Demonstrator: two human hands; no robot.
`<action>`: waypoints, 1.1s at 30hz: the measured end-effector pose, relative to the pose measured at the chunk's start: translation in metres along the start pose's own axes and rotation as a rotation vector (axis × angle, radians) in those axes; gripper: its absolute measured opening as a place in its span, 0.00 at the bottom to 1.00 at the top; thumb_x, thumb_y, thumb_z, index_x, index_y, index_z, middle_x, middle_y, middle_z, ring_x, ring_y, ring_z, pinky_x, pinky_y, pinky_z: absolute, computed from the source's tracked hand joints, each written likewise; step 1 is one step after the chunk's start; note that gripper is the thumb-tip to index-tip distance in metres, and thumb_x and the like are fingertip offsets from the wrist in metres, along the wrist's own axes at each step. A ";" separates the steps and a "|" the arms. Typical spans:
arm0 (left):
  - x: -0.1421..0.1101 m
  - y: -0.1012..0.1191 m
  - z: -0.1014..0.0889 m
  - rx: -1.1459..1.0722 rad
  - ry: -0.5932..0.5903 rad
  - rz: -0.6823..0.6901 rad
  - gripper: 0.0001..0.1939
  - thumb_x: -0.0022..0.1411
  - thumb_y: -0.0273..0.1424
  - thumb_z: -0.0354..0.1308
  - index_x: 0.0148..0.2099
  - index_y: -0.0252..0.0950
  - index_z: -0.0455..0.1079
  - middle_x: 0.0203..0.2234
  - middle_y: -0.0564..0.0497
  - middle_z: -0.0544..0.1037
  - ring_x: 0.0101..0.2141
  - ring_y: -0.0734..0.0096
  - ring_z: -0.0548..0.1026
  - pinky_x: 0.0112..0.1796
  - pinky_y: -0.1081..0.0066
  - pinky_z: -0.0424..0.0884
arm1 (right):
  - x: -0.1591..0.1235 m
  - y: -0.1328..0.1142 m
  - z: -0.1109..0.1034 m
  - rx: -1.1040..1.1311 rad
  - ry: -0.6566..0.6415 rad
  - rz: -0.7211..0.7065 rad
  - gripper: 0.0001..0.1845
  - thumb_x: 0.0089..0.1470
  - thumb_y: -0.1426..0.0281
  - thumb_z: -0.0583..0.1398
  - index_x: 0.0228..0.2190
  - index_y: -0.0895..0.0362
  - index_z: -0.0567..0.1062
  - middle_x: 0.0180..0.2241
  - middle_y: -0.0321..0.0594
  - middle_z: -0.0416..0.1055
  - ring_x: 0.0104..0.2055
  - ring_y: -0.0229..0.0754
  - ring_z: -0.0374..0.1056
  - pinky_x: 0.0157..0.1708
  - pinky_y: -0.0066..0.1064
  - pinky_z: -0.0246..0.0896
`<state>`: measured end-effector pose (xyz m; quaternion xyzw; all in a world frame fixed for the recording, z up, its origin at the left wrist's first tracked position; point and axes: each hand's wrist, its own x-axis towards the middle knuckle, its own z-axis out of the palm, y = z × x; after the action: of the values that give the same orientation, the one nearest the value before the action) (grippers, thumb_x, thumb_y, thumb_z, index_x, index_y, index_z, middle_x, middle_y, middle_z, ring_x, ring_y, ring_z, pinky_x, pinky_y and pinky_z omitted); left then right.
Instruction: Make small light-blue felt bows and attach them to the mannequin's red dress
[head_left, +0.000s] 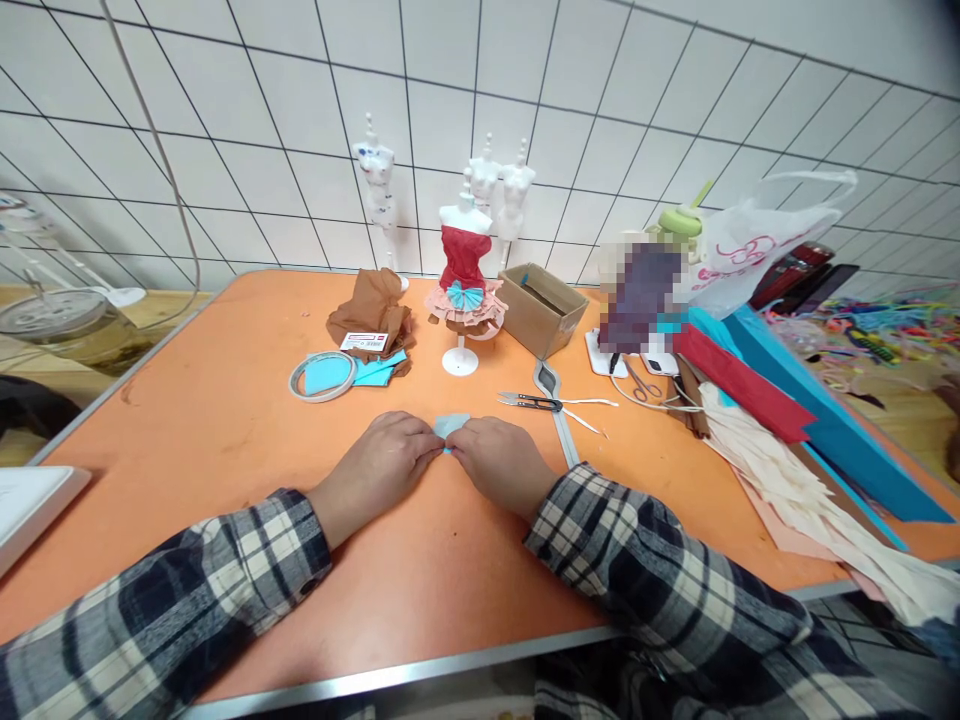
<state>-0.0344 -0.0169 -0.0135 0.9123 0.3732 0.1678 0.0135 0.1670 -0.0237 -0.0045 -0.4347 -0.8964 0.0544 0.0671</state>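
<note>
Both hands meet over a small light-blue piece [452, 423], paper or fabric, lying on the orange table. My left hand [390, 455] pinches its near left edge with the fingertips. From the other side my right hand [499, 455] pinches the near right edge, thumb close to the left fingertips. A bit of brighter blue shows between the fingers; the rest of that edge is hidden. Just beyond stands a small dress form [465, 265] in a red bodice and a frilled pink skirt with a blue bow. Black thread snips [531, 402] lie right of my right hand.
A roll of tape [297, 388] and brown crepe paper [367, 312] lie at the left. A cardboard box [555, 325], a grey strip [561, 430], and scissors [643, 385] are right. Red, blue and cream sheets [757, 440] cover the right side. Bare white dress forms [375, 175] stand behind.
</note>
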 end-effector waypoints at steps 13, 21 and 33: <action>0.002 0.002 -0.003 0.019 -0.003 0.023 0.12 0.67 0.29 0.52 0.40 0.38 0.77 0.34 0.48 0.80 0.38 0.63 0.73 0.43 0.62 0.67 | 0.001 -0.003 -0.002 -0.051 0.002 0.020 0.13 0.64 0.68 0.50 0.37 0.57 0.74 0.40 0.42 0.68 0.33 0.39 0.66 0.28 0.29 0.55; 0.002 0.001 -0.001 0.003 0.000 0.013 0.13 0.68 0.29 0.50 0.42 0.36 0.77 0.33 0.46 0.79 0.37 0.63 0.72 0.41 0.63 0.68 | 0.001 -0.003 -0.004 -0.066 -0.026 0.036 0.14 0.66 0.68 0.48 0.37 0.55 0.73 0.35 0.40 0.70 0.34 0.41 0.67 0.29 0.30 0.55; 0.003 0.004 -0.004 0.020 -0.040 0.031 0.11 0.66 0.27 0.51 0.40 0.36 0.76 0.33 0.47 0.79 0.38 0.62 0.73 0.43 0.62 0.69 | 0.001 -0.001 -0.002 -0.058 0.000 0.048 0.13 0.65 0.69 0.50 0.35 0.55 0.73 0.36 0.39 0.69 0.35 0.39 0.67 0.29 0.29 0.54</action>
<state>-0.0310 -0.0177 -0.0087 0.9212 0.3605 0.1462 0.0093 0.1653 -0.0234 -0.0027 -0.4579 -0.8869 0.0299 0.0531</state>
